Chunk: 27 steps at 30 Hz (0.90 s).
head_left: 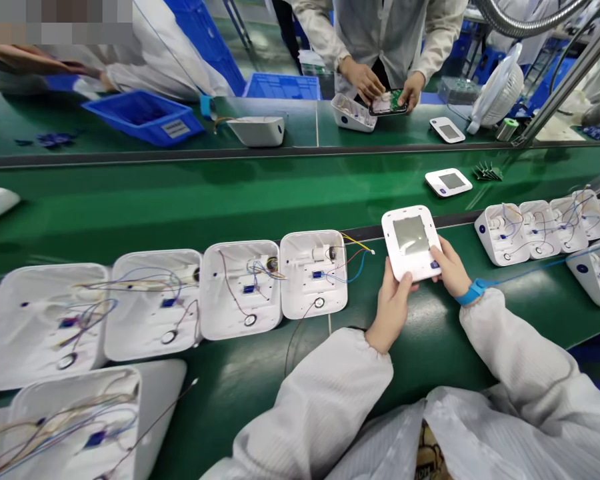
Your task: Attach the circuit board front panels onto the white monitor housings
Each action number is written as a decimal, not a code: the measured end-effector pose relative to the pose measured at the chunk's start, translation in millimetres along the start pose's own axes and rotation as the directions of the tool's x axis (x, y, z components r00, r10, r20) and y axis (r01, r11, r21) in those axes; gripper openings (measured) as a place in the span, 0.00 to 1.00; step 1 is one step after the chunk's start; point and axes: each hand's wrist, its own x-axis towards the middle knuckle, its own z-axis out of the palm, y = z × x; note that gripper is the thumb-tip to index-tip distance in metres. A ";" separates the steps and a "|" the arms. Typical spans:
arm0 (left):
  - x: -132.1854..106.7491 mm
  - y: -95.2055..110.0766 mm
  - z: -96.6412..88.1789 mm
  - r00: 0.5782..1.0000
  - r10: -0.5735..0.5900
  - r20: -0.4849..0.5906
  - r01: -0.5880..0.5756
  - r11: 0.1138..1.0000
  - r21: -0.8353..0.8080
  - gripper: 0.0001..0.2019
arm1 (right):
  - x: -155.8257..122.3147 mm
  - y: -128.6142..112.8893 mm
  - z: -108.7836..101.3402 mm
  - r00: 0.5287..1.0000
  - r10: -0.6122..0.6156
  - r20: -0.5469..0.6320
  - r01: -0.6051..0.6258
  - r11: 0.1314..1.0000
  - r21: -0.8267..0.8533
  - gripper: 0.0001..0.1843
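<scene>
I hold a white device front cover with a grey display window (411,240) in both hands, just above the green bench. My left hand (391,308) grips its near left corner, fingers closed round the edge. My right hand (450,267) grips its right edge, thumb on the face; a blue wrist strap (473,292) with a coiled cord is on that wrist. Just left of the cover lies an open white housing (314,272) with coloured wires, the nearest of a row.
Several open white housings with wires line the bench to the left (155,303) and right (540,230). A finished cover (449,182) lies on the green conveyor belt. Across it, another person's hands (380,87) work on a unit; a blue bin (143,117) and a white fan (497,90) stand there.
</scene>
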 end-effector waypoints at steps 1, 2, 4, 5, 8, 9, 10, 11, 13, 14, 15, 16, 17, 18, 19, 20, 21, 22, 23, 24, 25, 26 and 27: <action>-0.7 -1.7 -0.1 1.000 -0.015 0.010 0.015 1.000 0.015 0.37 | 15.4 -4.1 4.9 1.000 -0.012 -0.025 0.013 1.000 0.012 0.38; -1.3 -3.4 -0.2 1.000 -0.022 0.019 0.021 0.999 0.031 0.39 | 32.7 -8.6 10.9 0.999 -0.024 -0.036 0.024 1.000 0.007 0.37; -2.1 -6.5 -0.9 0.999 -0.018 0.035 0.016 0.998 0.064 0.42 | 69.3 -17.8 26.4 0.995 -0.100 -0.031 0.096 0.990 -0.105 0.33; -2.2 -7.6 -1.4 0.999 -0.011 0.044 0.007 0.997 0.082 0.42 | 86.4 -21.8 35.4 0.988 -0.154 -0.022 0.146 0.966 -0.212 0.31; -2.0 -8.8 -2.5 0.995 0.017 0.098 -0.031 0.989 0.143 0.36 | 122.6 -28.2 60.9 0.964 -0.266 0.019 0.250 0.875 -0.415 0.25; -2.1 -8.7 -2.6 0.993 0.026 0.117 -0.045 0.986 0.163 0.33 | 128.7 -28.0 67.0 0.956 -0.292 0.031 0.274 0.852 -0.446 0.22; -2.4 -8.4 -2.5 0.990 0.034 0.137 -0.059 0.982 0.182 0.30 | 132.1 -26.9 71.0 0.948 -0.315 0.045 0.298 0.832 -0.468 0.19; -2.8 -8.1 -2.2 0.987 0.039 0.153 -0.070 0.977 0.201 0.27 | 133.8 -25.1 72.5 0.939 -0.338 0.066 0.326 0.810 -0.487 0.16; -3.9 -7.4 -1.1 0.983 0.043 0.178 -0.087 0.965 0.248 0.24 | 135.6 -20.9 67.2 0.908 -0.394 0.138 0.400 0.726 -0.559 0.12; -4.5 -6.9 -0.4 0.981 0.043 0.189 -0.096 0.956 0.276 0.22 | 137.5 -18.9 60.7 0.892 -0.418 0.172 0.427 0.654 -0.625 0.12; -5.0 -6.4 0.4 0.979 0.045 0.198 -0.105 0.947 0.305 0.21 | 140.6 -17.0 52.4 0.883 -0.431 0.189 0.427 0.565 -0.706 0.13; -5.5 -5.8 1.2 0.977 0.050 0.206 -0.117 0.937 0.330 0.20 | 144.8 -15.2 43.1 0.883 -0.431 0.186 0.394 0.466 -0.792 0.16; -5.9 -5.1 1.9 0.976 0.057 0.212 -0.130 0.928 0.350 0.19 | 149.8 -13.3 33.4 0.897 -0.416 0.149 0.323 0.388 -0.863 0.19; -6.3 -4.3 2.5 0.974 0.065 0.215 -0.142 0.920 0.366 0.18 | 154.9 -11.2 24.3 0.916 -0.390 0.100 0.245 0.343 -0.907 0.22; -6.7 -3.5 3.0 0.973 0.075 0.217 -0.155 0.912 0.380 0.17 | 159.5 -8.8 16.5 0.928 -0.369 0.054 0.184 0.329 -0.926 0.24; -7.1 -2.6 3.4 0.972 0.085 0.221 -0.168 0.904 0.393 0.17 | 162.9 -6.3 10.3 0.932 -0.362 0.020 0.148 0.330 -0.932 0.25; -7.5 -1.6 3.5 0.969 0.096 0.226 -0.184 0.895 0.406 0.16 | 164.9 -3.8 5.9 0.927 -0.375 0.003 0.139 0.336 -0.932 0.25; -7.8 -0.6 3.5 0.965 0.108 0.238 -0.203 0.884 0.422 0.15 | 165.2 -1.5 3.2 0.914 -0.407 -0.006 0.146 0.342 -0.929 0.26; -8.2 0.4 3.3 0.960 0.121 0.253 -0.225 0.869 0.440 0.14 | 163.9 0.5 1.7 0.893 -0.450 -0.014 0.161 0.347 -0.924 0.26; -8.5 1.5 2.9 0.953 0.137 0.271 -0.253 0.850 0.461 0.13 | 161.0 2.1 0.8 0.868 -0.495 -0.024 0.179 0.359 -0.916 0.27; -8.7 2.6 2.2 0.943 0.159 0.292 -0.290 0.823 0.488 0.12 | 156.7 3.4 0.0 0.841 -0.539 -0.040 0.202 0.382 -0.902 0.28; -8.9 3.8 1.2 0.930 0.190 0.316 -0.336 0.786 0.518 0.11 | 151.0 4.5 -1.0 0.810 -0.583 -0.060 0.234 0.416 -0.878 0.29; -9.0 5.0 0.0 0.911 0.227 0.344 -0.391 0.740 0.548 0.11 | 144.0 5.7 -2.6 0.775 -0.626 -0.087 0.278 0.462 -0.842 0.30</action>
